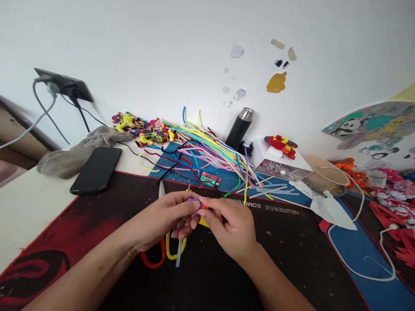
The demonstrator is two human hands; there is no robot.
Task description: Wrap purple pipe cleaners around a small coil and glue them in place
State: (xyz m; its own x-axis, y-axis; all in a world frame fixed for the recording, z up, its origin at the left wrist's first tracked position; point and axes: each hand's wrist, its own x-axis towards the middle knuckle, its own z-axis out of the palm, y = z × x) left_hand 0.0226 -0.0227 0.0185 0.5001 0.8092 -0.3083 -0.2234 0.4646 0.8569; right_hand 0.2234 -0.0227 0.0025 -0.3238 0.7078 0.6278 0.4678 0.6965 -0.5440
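Observation:
My left hand and my right hand meet over the dark desk mat. Both pinch a small fuzzy purple piece, apparently pipe cleaner, with a bit of orange-red at its right end. Fingers cover most of it, so its shape is hidden. Under my left hand lie scissors with a red handle and a yellow handle, with a blade showing beyond the wrist. A pale translucent strip shows below my left fingers; whether they hold it I cannot tell. Something yellow shows between the hands.
Loose colourful pipe cleaners are heaped behind the hands. A black thermos stands against the wall beside a white box. At left rests a phone. Translucent sticks and a white cable lie at right.

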